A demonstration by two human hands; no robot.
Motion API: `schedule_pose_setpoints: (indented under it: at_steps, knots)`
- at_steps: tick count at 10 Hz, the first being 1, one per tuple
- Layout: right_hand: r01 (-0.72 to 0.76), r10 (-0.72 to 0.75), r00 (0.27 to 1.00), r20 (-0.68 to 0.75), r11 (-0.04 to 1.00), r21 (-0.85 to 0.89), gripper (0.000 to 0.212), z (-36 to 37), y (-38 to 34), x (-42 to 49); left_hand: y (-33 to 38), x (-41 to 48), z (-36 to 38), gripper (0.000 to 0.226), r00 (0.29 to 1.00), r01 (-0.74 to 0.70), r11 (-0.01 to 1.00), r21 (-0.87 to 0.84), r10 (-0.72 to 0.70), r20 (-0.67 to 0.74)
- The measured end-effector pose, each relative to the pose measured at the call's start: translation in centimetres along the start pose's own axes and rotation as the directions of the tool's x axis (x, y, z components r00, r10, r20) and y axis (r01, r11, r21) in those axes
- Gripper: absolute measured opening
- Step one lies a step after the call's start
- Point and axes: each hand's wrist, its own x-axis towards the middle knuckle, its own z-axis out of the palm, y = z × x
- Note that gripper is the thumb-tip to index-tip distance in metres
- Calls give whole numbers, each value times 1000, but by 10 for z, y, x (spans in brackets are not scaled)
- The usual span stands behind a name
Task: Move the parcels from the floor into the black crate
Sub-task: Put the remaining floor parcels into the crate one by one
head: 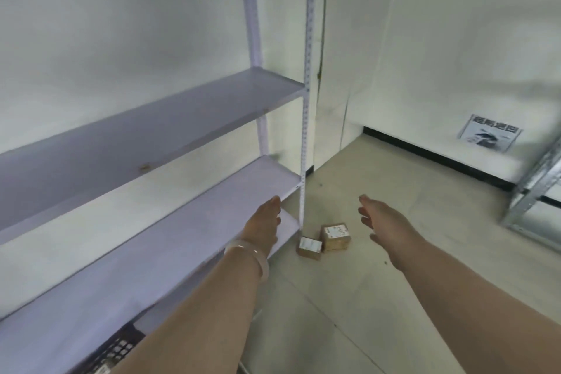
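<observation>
Two small brown cardboard parcels with white labels lie on the tiled floor by the foot of the shelf post: the smaller parcel [309, 247] on the left and the larger parcel [335, 237] touching it on the right. My left hand [264, 223], with a pale bangle at the wrist, is stretched forward above and left of them, empty, fingers extended. My right hand [384, 220] reaches out to the right of the parcels, empty, fingers apart. A corner of the black crate [117, 349] with a perforated wall shows under the lowest shelf at the bottom left, mostly hidden.
A white metal shelving unit [182, 118] fills the left side; its front post [303, 191] stands right beside the parcels. A grey metal rack [534, 191] stands at the right edge. A printed sign [488, 136] hangs low on the far wall. Tiled floor [394, 297] spreads ahead.
</observation>
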Motion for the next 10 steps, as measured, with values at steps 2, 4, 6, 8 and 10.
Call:
schedule_pose_setpoints:
  at_steps: [2,4,6,8,10]
  knots:
    - [-34,35,999,-5,997,73,55,-53,14,41,9,41,67,40,998,-51,986,157,44,49]
    - [-65,65,998,5,998,3,49,-60,41,93,-12,128,90,17,999,-18,976,216,11,32]
    - [-112,114,993,9,983,-146,49,-40,31,208,-25,255,98,13,985,162,974,158,-170,37]
    - [-145,153,988,26,967,-208,46,6,32,344,-46,400,106,23,970,231,955,188,-241,35]
    - [-185,227,968,109,936,-300,44,37,94,445,-84,488,124,23,959,272,915,299,-284,-4]
